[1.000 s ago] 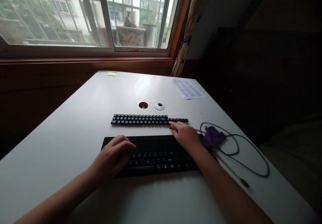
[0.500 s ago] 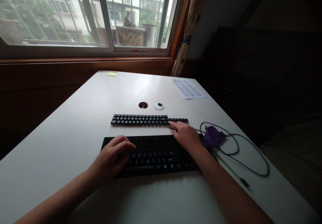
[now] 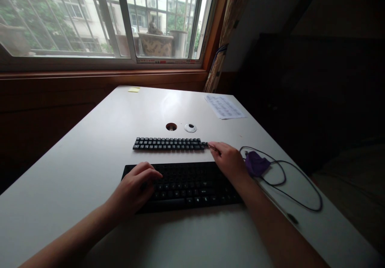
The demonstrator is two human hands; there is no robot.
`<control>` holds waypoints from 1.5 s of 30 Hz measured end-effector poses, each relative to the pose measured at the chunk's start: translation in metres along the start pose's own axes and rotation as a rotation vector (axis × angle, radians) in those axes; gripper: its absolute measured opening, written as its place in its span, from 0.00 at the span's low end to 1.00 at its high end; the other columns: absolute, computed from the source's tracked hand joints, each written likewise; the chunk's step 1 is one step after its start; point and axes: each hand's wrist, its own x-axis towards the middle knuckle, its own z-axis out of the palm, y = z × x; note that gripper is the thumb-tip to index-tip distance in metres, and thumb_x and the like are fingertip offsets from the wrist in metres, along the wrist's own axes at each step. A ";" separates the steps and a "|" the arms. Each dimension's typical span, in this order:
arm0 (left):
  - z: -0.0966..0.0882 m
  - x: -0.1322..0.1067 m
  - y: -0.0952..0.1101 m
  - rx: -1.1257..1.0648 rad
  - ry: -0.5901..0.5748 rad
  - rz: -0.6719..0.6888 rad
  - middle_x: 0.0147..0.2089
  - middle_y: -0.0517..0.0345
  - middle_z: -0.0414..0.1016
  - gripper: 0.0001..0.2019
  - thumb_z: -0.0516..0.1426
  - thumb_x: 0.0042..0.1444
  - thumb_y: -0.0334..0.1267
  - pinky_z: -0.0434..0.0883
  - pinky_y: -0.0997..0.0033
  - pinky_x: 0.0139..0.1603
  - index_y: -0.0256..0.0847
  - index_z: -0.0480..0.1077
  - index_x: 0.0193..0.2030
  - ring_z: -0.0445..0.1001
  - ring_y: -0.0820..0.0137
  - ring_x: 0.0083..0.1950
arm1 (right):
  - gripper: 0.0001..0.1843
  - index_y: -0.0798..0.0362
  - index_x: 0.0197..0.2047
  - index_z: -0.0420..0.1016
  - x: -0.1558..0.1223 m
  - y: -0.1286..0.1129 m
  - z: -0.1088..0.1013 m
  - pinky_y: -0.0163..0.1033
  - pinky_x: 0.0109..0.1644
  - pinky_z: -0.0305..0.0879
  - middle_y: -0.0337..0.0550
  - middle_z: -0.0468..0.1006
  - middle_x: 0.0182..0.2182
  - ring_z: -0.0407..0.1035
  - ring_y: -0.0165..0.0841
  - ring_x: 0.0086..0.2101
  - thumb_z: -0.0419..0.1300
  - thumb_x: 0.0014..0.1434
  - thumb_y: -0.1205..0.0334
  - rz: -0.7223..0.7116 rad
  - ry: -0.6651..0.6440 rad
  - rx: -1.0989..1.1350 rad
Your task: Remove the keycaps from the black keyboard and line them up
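Observation:
A black keyboard (image 3: 180, 197) lies across the near part of the white table. Its front rows carry keycaps with pale legends, while the back part looks dark and bare. My left hand (image 3: 136, 185) rests over its left side with fingers bent together; the thumb is hidden. Loose black keycaps (image 3: 168, 143) stand in several tight rows behind the keyboard. At the right end of those rows, my right hand (image 3: 228, 159) pinches a thin metal tool (image 3: 214, 149), its tip close to the end keycaps. Part of the keycap row is hidden behind this hand.
To the right lie a purple cloth (image 3: 257, 164) and a looped black cable (image 3: 309, 204) with a plug (image 3: 292, 219). Printed sheets (image 3: 225, 107) are at the back right, a yellow sticky note (image 3: 134, 89) at the back left. A round hole (image 3: 171, 126) opens in the white table (image 3: 75, 155).
My right hand has moved a little to the right with the tool, now over the right end of the keycap rows. My left hand and the keyboard stay put.

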 end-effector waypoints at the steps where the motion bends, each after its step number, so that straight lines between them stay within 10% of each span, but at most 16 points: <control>1: 0.000 0.000 0.000 0.001 -0.002 -0.003 0.43 0.53 0.68 0.18 0.50 0.53 0.20 0.70 0.67 0.40 0.42 0.70 0.46 0.70 0.67 0.42 | 0.17 0.52 0.47 0.78 0.001 0.001 -0.004 0.40 0.50 0.65 0.47 0.81 0.44 0.73 0.39 0.44 0.49 0.68 0.57 0.006 0.027 0.042; 16: -0.001 0.000 -0.001 -0.022 -0.044 -0.014 0.42 0.54 0.70 0.16 0.50 0.55 0.21 0.69 0.69 0.40 0.41 0.70 0.45 0.71 0.68 0.41 | 0.26 0.50 0.22 0.69 -0.007 -0.006 -0.061 0.36 0.30 0.57 0.36 0.69 0.17 0.67 0.32 0.22 0.49 0.65 0.44 0.169 -0.008 0.163; 45: -0.002 0.001 0.000 -0.043 -0.093 -0.020 0.41 0.54 0.71 0.16 0.50 0.54 0.21 0.69 0.69 0.40 0.40 0.71 0.44 0.72 0.67 0.42 | 0.23 0.51 0.25 0.72 -0.034 0.013 -0.039 0.34 0.26 0.56 0.34 0.67 0.14 0.65 0.30 0.19 0.54 0.62 0.43 0.198 -0.180 0.295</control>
